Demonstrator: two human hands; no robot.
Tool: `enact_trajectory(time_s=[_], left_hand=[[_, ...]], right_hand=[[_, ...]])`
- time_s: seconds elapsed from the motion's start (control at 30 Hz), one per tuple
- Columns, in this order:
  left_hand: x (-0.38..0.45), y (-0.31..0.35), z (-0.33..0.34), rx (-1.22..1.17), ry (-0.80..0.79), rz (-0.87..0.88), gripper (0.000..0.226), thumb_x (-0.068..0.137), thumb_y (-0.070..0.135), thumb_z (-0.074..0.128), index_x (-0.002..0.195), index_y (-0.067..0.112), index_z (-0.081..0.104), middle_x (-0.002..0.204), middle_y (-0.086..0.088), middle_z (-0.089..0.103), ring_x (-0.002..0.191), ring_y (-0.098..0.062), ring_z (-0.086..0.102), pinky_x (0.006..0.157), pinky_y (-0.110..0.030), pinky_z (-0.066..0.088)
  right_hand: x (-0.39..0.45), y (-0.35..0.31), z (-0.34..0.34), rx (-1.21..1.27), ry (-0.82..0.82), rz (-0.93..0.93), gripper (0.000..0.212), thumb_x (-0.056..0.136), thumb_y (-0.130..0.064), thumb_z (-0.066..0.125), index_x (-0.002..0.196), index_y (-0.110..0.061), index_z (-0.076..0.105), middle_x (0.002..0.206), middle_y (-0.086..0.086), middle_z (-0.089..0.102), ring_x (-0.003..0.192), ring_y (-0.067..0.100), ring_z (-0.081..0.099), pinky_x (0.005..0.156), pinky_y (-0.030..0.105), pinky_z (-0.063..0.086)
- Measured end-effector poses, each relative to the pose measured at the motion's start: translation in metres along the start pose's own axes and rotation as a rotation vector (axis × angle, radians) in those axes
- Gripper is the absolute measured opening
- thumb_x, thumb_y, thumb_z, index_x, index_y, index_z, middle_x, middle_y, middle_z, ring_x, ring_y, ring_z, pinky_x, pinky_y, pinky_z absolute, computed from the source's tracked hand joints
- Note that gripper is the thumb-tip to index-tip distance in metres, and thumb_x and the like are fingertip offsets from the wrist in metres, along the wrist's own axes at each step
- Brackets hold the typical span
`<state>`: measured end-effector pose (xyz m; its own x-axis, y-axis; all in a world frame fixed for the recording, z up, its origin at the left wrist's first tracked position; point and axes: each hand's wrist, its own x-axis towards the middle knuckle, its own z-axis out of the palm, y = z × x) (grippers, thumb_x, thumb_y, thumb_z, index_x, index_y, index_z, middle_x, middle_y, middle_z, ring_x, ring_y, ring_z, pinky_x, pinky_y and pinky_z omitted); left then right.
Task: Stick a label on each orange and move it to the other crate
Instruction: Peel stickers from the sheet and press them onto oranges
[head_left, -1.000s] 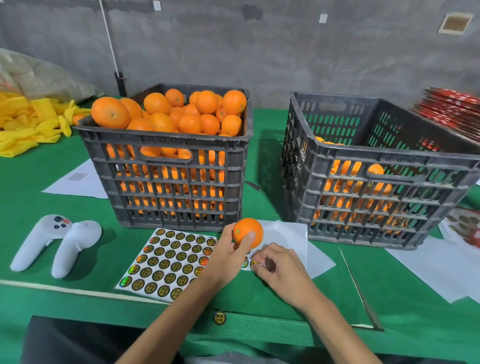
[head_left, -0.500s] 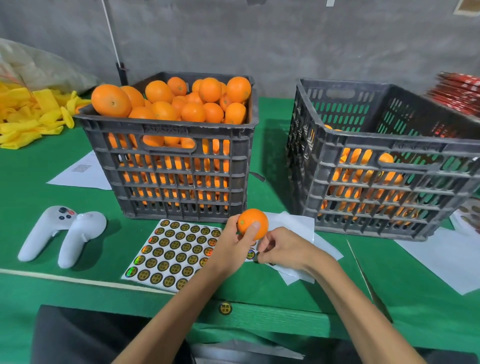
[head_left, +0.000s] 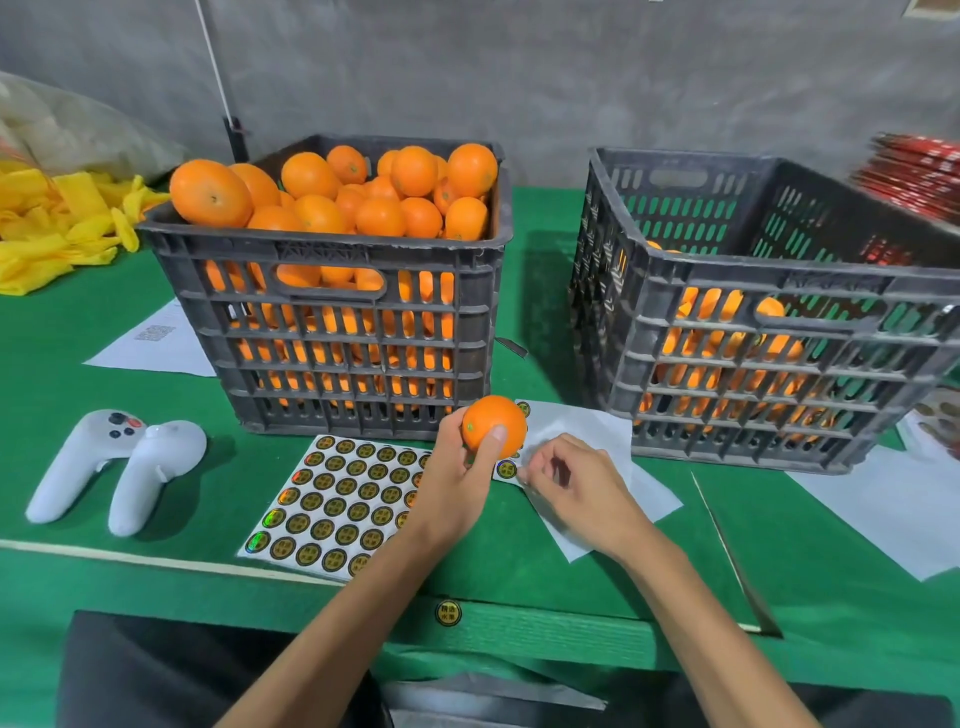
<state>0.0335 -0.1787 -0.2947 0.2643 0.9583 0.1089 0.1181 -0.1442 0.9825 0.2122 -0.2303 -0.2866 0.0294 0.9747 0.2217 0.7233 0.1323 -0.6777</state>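
My left hand (head_left: 457, 483) grips one orange (head_left: 493, 423) just above the green table, in front of the full left crate (head_left: 332, 248). Its thumb lies across the fruit's front. My right hand (head_left: 571, 483) sits close beside it with curled fingers, pinching at a round gold-and-black label (head_left: 506, 469) at the right edge of the label sheet (head_left: 337, 504). The sheet lies flat under my left wrist and holds several rows of labels. The right crate (head_left: 779, 283) stands about a hand's width further right, with oranges lying low inside it.
Two white controllers (head_left: 114, 467) lie at the left front. White backing paper (head_left: 587, 431) lies under my right hand, and more paper sheets (head_left: 893, 499) lie at the right. Yellow cloths (head_left: 52, 223) are heaped far left. A stray label (head_left: 448, 613) sticks to the table's front edge.
My right hand has shifted up and right from flat on the sheet, its fingertips now at a label by the orange. My left hand lifted the orange slightly. The camera moved closer.
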Motion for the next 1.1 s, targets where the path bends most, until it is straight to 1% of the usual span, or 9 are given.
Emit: enact_trajectory(time_s=[0.1,0.2,0.3,0.5,0.63,0.77,0.9,1.0,1.1], left_hand=[[-0.001,0.004,0.0,-0.086,0.009,-0.021,0.057,0.095,0.058,0.057,0.142,0.028,0.043,0.134,0.006,0.059,0.121,-0.012,0.062,0.104,-0.044,0.054],[0.0,0.005,0.0,-0.172,0.027,-0.087,0.064,0.09,0.061,0.058,0.139,0.02,0.048,0.133,-0.001,0.061,0.12,-0.017,0.064,0.103,-0.048,0.055],[0.0,0.005,-0.001,-0.268,0.006,-0.152,0.065,0.089,0.058,0.059,0.138,0.015,0.05,0.134,-0.01,0.061,0.12,-0.023,0.066,0.101,-0.048,0.057],[0.002,0.003,-0.002,-0.316,-0.027,-0.225,0.041,0.103,0.045,0.056,0.132,0.016,0.054,0.133,-0.011,0.063,0.118,-0.02,0.068,0.102,-0.044,0.056],[0.002,0.005,-0.001,-0.34,-0.024,-0.245,0.041,0.104,0.042,0.056,0.132,0.013,0.054,0.133,-0.012,0.062,0.118,-0.021,0.068,0.098,-0.041,0.059],[0.002,0.005,0.001,-0.359,-0.018,-0.257,0.037,0.104,0.04,0.058,0.129,0.013,0.055,0.132,-0.014,0.062,0.117,-0.024,0.068,0.101,-0.043,0.057],[0.003,0.002,0.001,-0.313,-0.019,-0.255,0.037,0.103,0.043,0.058,0.128,0.015,0.056,0.13,-0.014,0.064,0.117,-0.024,0.068,0.106,-0.046,0.053],[0.003,0.002,0.0,-0.252,-0.024,-0.237,0.052,0.099,0.056,0.057,0.131,0.015,0.055,0.128,-0.013,0.066,0.118,-0.026,0.067,0.108,-0.049,0.05],[0.002,0.005,-0.001,-0.151,-0.031,-0.187,0.06,0.088,0.067,0.054,0.118,0.015,0.061,0.12,-0.015,0.067,0.118,-0.032,0.063,0.109,-0.051,0.047]], right_hand=[[-0.002,-0.002,0.0,-0.03,0.025,-0.069,0.014,0.094,-0.048,0.054,0.084,-0.04,0.055,0.089,-0.02,0.058,0.081,0.005,0.053,0.074,0.029,0.039],[-0.001,-0.004,0.003,-0.127,0.035,-0.133,0.009,0.095,-0.045,0.064,0.098,-0.037,0.062,0.094,-0.019,0.059,0.084,0.004,0.051,0.081,0.029,0.04],[-0.001,-0.009,0.008,-0.198,0.093,-0.139,0.023,0.091,-0.045,0.072,0.111,-0.033,0.073,0.096,-0.016,0.06,0.08,0.002,0.044,0.079,0.025,0.033],[-0.007,-0.016,0.006,-0.394,0.133,-0.313,0.022,0.089,-0.027,0.077,0.111,-0.023,0.075,0.094,-0.005,0.063,0.086,0.019,0.058,0.074,0.035,0.043],[-0.008,-0.018,0.009,-0.362,0.122,-0.267,0.017,0.091,-0.026,0.075,0.107,-0.021,0.072,0.097,-0.005,0.062,0.091,0.019,0.056,0.077,0.031,0.038],[-0.009,-0.019,0.01,-0.341,0.132,-0.271,0.007,0.091,-0.019,0.072,0.096,-0.02,0.068,0.096,-0.005,0.059,0.088,0.019,0.053,0.074,0.033,0.039],[-0.011,-0.02,0.009,-0.224,0.114,-0.264,0.003,0.091,-0.022,0.067,0.089,-0.022,0.065,0.097,-0.01,0.058,0.092,0.014,0.055,0.078,0.031,0.04],[-0.01,-0.025,0.006,0.221,0.155,-0.154,0.009,0.091,-0.028,0.072,0.085,-0.029,0.066,0.099,-0.01,0.062,0.1,0.015,0.06,0.088,0.026,0.046],[-0.002,-0.032,0.002,0.568,0.198,-0.007,0.008,0.09,-0.023,0.078,0.085,-0.025,0.073,0.108,-0.008,0.064,0.115,0.015,0.06,0.101,0.029,0.046]])
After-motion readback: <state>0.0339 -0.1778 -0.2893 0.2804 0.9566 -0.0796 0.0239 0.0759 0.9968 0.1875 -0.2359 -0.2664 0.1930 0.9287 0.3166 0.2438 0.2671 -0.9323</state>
